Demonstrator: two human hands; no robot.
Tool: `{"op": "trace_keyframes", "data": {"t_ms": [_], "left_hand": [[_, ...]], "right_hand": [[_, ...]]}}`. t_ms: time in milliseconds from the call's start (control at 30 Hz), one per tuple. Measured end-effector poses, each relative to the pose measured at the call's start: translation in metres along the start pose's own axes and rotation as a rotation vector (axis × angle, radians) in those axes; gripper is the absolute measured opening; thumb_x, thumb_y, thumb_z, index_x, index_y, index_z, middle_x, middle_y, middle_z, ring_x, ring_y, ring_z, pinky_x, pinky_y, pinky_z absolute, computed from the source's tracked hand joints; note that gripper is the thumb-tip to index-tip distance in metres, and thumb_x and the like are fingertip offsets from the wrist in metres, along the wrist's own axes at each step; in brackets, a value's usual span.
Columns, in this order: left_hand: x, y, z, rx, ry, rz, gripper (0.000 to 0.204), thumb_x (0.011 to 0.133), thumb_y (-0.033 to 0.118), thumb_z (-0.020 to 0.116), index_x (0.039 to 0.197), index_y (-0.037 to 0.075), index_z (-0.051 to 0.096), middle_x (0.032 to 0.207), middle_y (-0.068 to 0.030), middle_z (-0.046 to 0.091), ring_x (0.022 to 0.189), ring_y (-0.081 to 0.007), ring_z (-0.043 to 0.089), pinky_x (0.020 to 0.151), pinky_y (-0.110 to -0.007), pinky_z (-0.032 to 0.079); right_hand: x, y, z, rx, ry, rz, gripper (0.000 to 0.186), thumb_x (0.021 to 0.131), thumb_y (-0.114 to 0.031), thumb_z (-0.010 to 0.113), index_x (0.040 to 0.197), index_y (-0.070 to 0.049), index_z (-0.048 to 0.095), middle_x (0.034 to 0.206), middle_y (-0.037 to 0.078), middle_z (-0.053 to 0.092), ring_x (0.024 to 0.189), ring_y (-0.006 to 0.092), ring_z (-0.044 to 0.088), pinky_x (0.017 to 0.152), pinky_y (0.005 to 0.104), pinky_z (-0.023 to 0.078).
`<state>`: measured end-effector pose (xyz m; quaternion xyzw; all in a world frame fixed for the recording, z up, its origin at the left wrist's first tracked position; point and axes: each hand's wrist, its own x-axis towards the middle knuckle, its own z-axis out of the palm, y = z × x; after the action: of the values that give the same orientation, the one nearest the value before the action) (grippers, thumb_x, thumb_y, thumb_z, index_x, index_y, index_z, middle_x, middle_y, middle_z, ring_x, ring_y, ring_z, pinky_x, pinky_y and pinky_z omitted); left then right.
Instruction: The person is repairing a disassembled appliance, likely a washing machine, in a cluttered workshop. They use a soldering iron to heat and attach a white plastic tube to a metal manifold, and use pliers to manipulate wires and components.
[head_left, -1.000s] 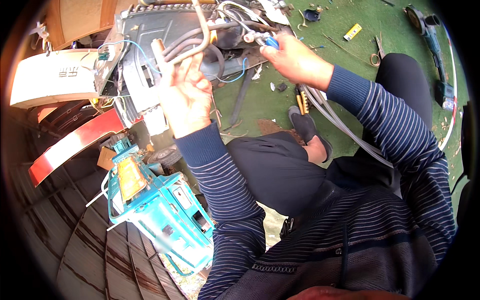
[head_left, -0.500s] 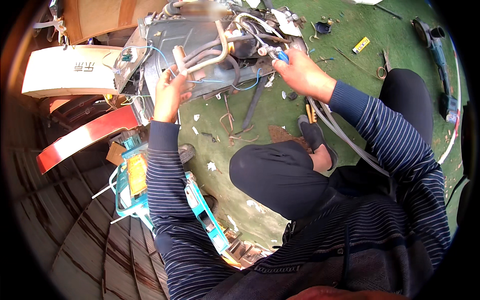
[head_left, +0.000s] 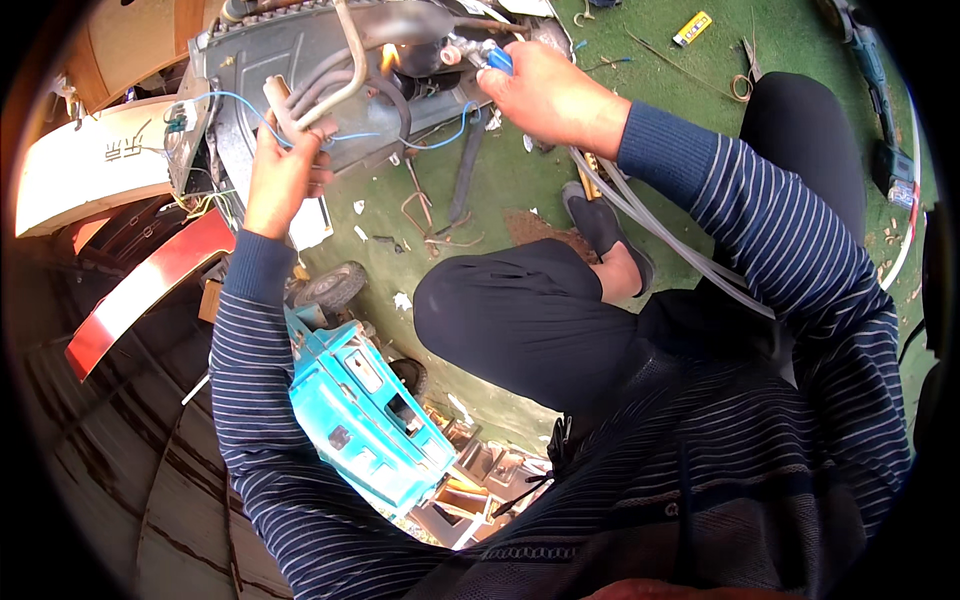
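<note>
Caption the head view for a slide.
Left hand at a bent pipe, right hand holding a blue-handled tool, grey hoses running below it.

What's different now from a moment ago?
The left hand has shifted left relative to the pale tan, bent metal tube; its spread fingers have curled near the tube's lower end. Whether they grip is unclear. The right hand still holds the blue-handled metal torch.

One torch, one flame
</note>
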<state>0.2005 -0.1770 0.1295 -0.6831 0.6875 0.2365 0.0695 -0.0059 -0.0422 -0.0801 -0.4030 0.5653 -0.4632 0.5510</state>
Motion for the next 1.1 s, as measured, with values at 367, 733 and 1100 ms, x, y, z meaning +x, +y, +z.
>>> {"op": "trace_keyframes", "data": {"t_ms": [367, 733, 1100], "left_hand": [[0.006, -0.003, -0.004, 0.112, -0.007, 0.082, 0.061, 0.100, 0.029, 0.071, 0.148, 0.006, 0.042, 0.109, -0.0042, 0.075, 0.076, -0.0096, 0.066, 0.056, -0.023, 0.050], [0.005, -0.011, -0.008, 0.082, 0.020, 0.157, 0.065, 0.097, 0.023, 0.069, 0.153, 0.003, 0.044, 0.115, -0.0088, 0.074, 0.083, -0.0121, 0.070, 0.065, -0.024, 0.053], [0.009, -0.011, -0.011, 0.044, 0.012, 0.201, 0.068, 0.094, 0.014, 0.071, 0.153, -0.003, 0.043, 0.117, -0.0133, 0.074, 0.093, -0.0152, 0.072, 0.077, -0.028, 0.060]], "right_hand": [[-0.011, -0.023, -0.012, 0.137, -0.124, 0.193, 0.045, 0.099, -0.032, 0.054, 0.079, 0.007, 0.061, 0.062, 0.013, 0.059, 0.047, 0.0223, 0.056, 0.049, 0.0420, 0.048], [-0.020, -0.039, -0.032, 0.203, -0.183, 0.169, 0.030, 0.098, -0.021, 0.056, 0.099, 0.007, 0.065, 0.081, 0.019, 0.067, 0.068, 0.0299, 0.069, 0.060, 0.0455, 0.056], [-0.010, -0.021, -0.012, 0.152, -0.094, 0.197, 0.042, 0.100, -0.031, 0.054, 0.078, 0.004, 0.060, 0.062, 0.010, 0.057, 0.047, 0.0209, 0.054, 0.050, 0.0411, 0.047]]}}
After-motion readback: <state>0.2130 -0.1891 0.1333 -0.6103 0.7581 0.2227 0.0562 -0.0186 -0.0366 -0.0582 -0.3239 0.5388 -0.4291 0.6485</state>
